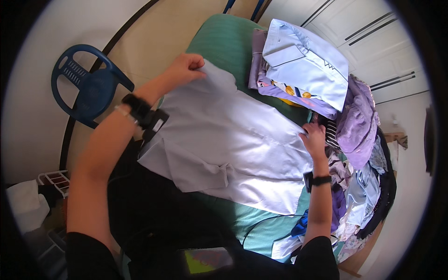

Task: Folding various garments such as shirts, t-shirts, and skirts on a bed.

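A pale grey-lilac short-sleeved shirt [224, 126] lies spread out before me, its plain side up, on a green bed cover [218, 38]. At the far left, my left hand [190, 68] pinches the shirt's upper sleeve edge and lifts it slightly. My right hand [315, 138] grips the far edge of the shirt near its hem, at the right. The near sleeve is creased and partly folded over. A dark band with a device sits on each of my wrists.
Behind the shirt rests a stack of folded clothes, a light blue collared shirt [297, 63] on top. Rumpled clothes, including a purple garment [358, 119], are heaped at the right. A blue plastic chair [92, 87] stands left; white cabinets [378, 45] line the far right. A thin black cable [257, 224] crosses the cover.
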`<state>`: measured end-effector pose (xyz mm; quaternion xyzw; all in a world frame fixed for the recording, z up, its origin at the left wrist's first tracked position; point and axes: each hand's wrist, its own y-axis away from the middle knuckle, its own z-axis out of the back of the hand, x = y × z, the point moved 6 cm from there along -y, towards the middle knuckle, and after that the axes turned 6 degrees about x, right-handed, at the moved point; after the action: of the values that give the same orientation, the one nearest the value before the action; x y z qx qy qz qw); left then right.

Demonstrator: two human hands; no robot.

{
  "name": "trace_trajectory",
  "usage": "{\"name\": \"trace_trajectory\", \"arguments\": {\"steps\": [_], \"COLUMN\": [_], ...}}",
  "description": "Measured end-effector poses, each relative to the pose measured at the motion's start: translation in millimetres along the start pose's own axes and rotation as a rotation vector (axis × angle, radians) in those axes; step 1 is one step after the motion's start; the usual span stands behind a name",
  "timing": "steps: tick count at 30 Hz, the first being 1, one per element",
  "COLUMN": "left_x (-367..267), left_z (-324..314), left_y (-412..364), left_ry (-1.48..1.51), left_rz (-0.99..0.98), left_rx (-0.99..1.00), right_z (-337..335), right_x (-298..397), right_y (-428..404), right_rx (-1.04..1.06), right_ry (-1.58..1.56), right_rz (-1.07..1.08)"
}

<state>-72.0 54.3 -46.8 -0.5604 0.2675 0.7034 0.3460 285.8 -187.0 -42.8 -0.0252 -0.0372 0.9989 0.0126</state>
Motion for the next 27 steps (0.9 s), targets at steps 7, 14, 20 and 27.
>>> {"name": "trace_trajectory", "arguments": {"steps": [7, 14, 20, 27], "left_x": [-12, 46, 63, 18], "left_z": [-41, -85, -93, -76], "left_y": [133, 162, 154, 133], "left_ry": [-0.339, -0.199, -0.286, 0.318], "left_rz": [0.201, 0.256, 0.398, 0.112], "left_rx": [0.391, 0.328, -0.047, -0.103], "right_z": [6, -19, -12, -7], "right_x": [55, 67, 64, 64], "right_y": [123, 158, 167, 190], "right_rx": [0.070, 0.107, 0.026, 0.036], "right_ry": [-0.172, -0.218, -0.203, -0.293], "right_rz": [-0.063, -0.153, -0.161, -0.212]}}
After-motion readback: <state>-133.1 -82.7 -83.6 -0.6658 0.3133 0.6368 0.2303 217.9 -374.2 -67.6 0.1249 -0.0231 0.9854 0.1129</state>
